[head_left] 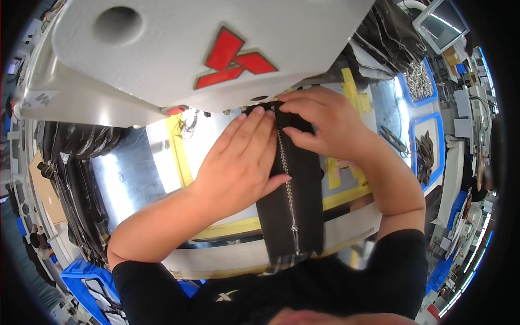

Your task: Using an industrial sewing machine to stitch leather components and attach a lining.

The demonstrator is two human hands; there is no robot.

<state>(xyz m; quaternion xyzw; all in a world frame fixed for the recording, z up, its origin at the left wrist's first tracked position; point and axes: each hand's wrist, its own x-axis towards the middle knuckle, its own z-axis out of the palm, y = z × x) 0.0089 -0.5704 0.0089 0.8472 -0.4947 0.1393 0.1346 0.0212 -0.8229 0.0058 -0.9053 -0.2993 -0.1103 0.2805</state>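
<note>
A long black fabric piece lies lengthwise in front of me, its near end at my body. A silver metal zipper runs down its middle, with the slider close to the near end. My left hand rests flat on the fabric left of the teeth, thumb stretched across the zipper. At the far end, my right hand has curled fingers and thumb on the fabric right of the zipper, pinching it. Both reach under the white sewing machine, whose head hides its needle area.
Yellow tape marks the shiny machine table. Dark garments hang at the left; more dark fabric is piled back right. Blue trays on the right hold metal parts and dark strips. A blue bin stands lower left.
</note>
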